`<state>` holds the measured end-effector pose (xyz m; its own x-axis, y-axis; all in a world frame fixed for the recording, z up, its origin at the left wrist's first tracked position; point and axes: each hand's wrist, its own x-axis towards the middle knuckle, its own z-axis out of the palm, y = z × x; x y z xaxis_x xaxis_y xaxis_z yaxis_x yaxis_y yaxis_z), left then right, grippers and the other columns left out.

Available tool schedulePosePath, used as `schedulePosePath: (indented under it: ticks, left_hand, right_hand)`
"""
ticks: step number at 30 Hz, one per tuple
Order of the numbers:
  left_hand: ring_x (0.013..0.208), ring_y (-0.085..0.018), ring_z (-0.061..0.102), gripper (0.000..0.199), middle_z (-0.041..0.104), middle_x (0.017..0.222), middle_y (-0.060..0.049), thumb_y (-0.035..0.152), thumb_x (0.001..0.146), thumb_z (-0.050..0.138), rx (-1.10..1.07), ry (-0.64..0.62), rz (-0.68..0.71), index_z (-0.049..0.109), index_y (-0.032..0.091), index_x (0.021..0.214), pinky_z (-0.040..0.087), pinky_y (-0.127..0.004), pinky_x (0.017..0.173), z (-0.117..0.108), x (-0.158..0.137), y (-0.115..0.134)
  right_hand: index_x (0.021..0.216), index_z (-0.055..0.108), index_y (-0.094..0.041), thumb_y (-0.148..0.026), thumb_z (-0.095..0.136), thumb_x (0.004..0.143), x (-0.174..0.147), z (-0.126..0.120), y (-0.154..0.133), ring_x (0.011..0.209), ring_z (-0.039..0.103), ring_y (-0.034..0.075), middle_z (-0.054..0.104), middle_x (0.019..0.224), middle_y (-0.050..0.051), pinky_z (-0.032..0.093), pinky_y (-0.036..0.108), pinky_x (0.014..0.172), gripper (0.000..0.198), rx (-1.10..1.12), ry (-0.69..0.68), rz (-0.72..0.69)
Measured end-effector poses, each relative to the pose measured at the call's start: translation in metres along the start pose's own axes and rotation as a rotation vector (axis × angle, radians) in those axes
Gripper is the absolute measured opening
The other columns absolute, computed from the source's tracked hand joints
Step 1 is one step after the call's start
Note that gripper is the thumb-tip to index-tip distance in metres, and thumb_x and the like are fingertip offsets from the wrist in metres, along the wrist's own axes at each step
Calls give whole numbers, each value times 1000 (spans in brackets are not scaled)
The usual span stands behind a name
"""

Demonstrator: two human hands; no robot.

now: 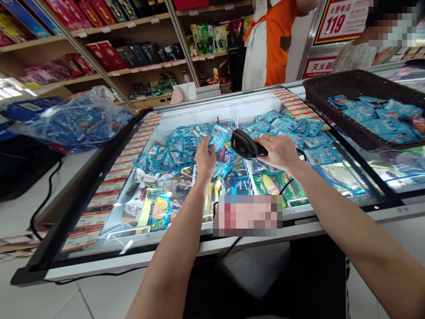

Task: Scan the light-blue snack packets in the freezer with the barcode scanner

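Note:
My right hand (277, 150) is wrapped round the handle of a black barcode scanner (245, 145), whose head points left over the freezer. My left hand (205, 158) hovers at the middle of the heap, thumb and fingers apart. Just beyond its fingertips is a light-blue packet (218, 134) with a barcode facing up; whether the fingertips touch it I cannot tell. Similar blue packets spread out to the left (179, 148) and right (320, 155) on the freezer's glass top. A black cable hangs from the scanner.
A brown basket (335, 119) of blue packets stands at the right. At the left lies a clear plastic bag (89, 117) of blue packets. Wrapped frozen goods (159, 210) show under the glass. Two people are beyond the freezer, one in an orange apron (277, 40), near stocked shelves (146, 66).

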<state>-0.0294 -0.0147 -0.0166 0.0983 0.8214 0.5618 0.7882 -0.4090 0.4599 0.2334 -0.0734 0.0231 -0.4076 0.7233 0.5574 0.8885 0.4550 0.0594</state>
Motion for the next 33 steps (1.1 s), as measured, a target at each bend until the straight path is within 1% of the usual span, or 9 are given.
schedulePosePath:
  ticks: [3, 6, 11, 18, 23, 33]
  left_hand:
    - [114, -22, 54, 42, 57, 125, -9, 25, 89, 40, 29, 78, -27, 46, 23, 131, 47, -36, 93, -1, -1, 5]
    - [113, -22, 54, 41, 58, 123, -9, 24, 88, 41, 56, 74, -4, 47, 23, 129, 46, -37, 95, -1, -1, 9]
    - [114, -23, 54, 41, 57, 124, -10, 22, 88, 41, 65, 54, -15, 47, 24, 129, 45, -39, 95, -2, 1, 13]
    - [113, -24, 54, 41, 58, 122, -11, 21, 88, 40, 79, 35, -30, 48, 21, 128, 45, -40, 95, -3, 1, 16]
    - [109, -23, 56, 41, 60, 117, -9, 21, 88, 40, 81, 31, -34, 49, 22, 128, 45, -38, 93, -3, 1, 17]
    - [104, -21, 56, 42, 60, 115, -10, 18, 88, 39, 102, 2, -38, 48, 22, 129, 46, -34, 89, -5, 0, 24]
  right_hand:
    - [105, 62, -21, -40, 47, 83, 0, 0, -1, 73, 55, 18, 66, 89, 5, 30, 29, 63, 33, 9, -4, 3]
    - [105, 62, -20, -39, 47, 83, 0, -1, -1, 73, 55, 18, 65, 89, 5, 29, 29, 64, 33, 14, -1, -4]
    - [105, 62, -21, -40, 47, 84, 0, 0, -2, 73, 55, 18, 65, 89, 6, 29, 29, 64, 32, -2, -15, -5]
    - [106, 61, -21, -40, 47, 84, 0, 2, -3, 74, 55, 18, 65, 89, 5, 29, 29, 64, 31, -1, -12, -9]
    - [106, 61, -21, -40, 47, 84, 0, 3, -3, 74, 55, 18, 65, 89, 5, 29, 29, 64, 32, -5, -6, -9]
    - [104, 62, -19, -41, 47, 85, 0, 8, -2, 71, 54, 16, 66, 88, 5, 29, 28, 62, 33, 6, 30, -22]
